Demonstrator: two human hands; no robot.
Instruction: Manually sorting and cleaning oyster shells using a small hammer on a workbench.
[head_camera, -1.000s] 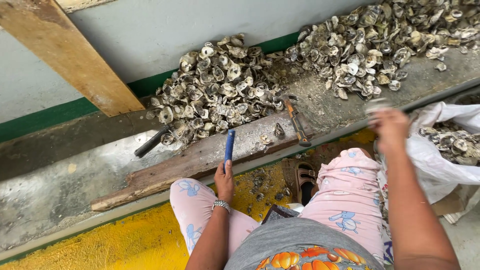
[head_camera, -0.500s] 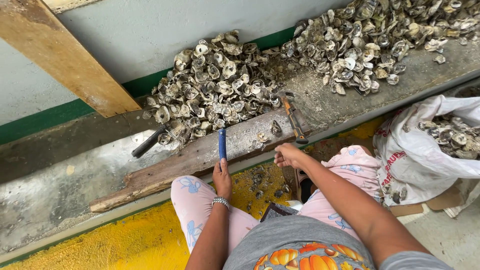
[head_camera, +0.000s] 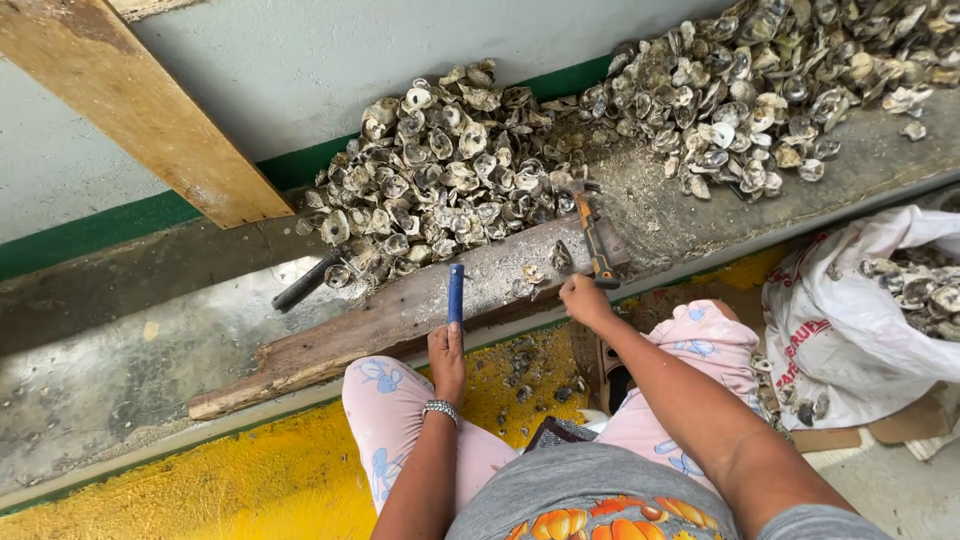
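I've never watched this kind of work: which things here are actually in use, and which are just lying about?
In use:
left hand holding blue-handled tool
right hand on wooden board
shell on the board

Lying about:
hammer
dark rod
shell piles
white sack
leaning plank

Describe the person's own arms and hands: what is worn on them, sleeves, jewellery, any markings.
Both arms are bare from the hands up. The left hand has a silver, beaded-looking bracelet around its wrist. The right hand wears nothing visible: no glove, ring or band. A short grey sleeve shows at the right shoulder. No markings can be made out on either arm.
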